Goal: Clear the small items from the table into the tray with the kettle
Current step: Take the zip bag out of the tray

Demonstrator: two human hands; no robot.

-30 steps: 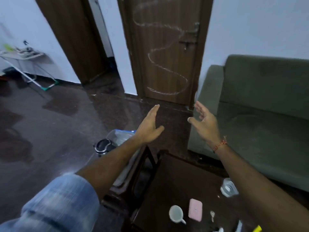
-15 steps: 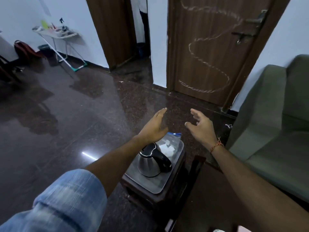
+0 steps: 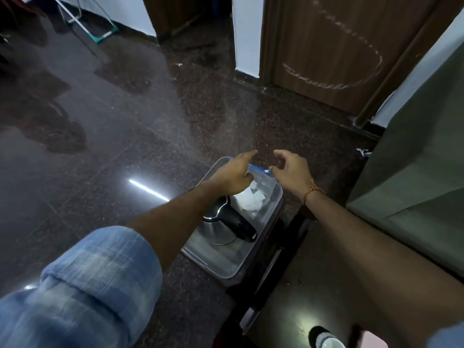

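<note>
Both hands are empty with loose fingers: left hand [image 3: 233, 175] above the tray [image 3: 221, 262], right hand [image 3: 292, 169] just beside; the cup [image 3: 326, 339] lies behind, nearer the right arm.

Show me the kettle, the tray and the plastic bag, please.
kettle [image 3: 221, 233]: head view, on its steel body.
tray [image 3: 223, 266]: head view, on its bare near floor.
plastic bag [image 3: 252, 199]: head view, on its crumpled white middle.

The kettle [image 3: 222, 226] fills the tray's [image 3: 221, 266] middle; bare room lies at its near end.
</note>
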